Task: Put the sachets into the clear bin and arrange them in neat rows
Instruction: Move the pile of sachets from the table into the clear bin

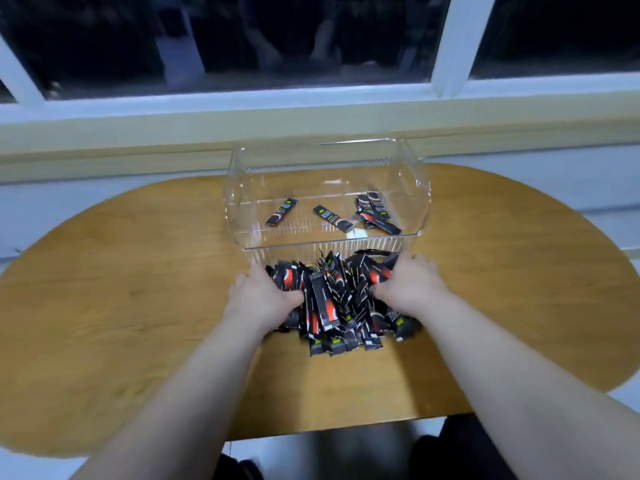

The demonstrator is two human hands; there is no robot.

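The window [311, 36] spans the far wall, with dark panes and a white frame. Below it, the rounded wooden table [121, 306] carries all task items.

The clear bin [332, 242] stands upright at the far middle of the table, next to the wall under the window sill. Its near wall is just beyond the pile of sachets [332, 299].

The pile of sachets lies on the table between the bin and the near edge. The sachets are black with red markings and lie disordered, several tilted or on edge.

The left grip [259, 296] is closed on the left side of the pile, thumb over the top sachets. The right grip [408, 285] is closed on the right side, fingers curled into the sachets. Both forearms reach in from the near edge.

Inside the bin, on its floor, one loose sachet [282, 212] lies at the left, a second sachet [332, 219] lies at the centre, and a small cluster of sachets [375, 213] overlaps at the right. None are in rows.
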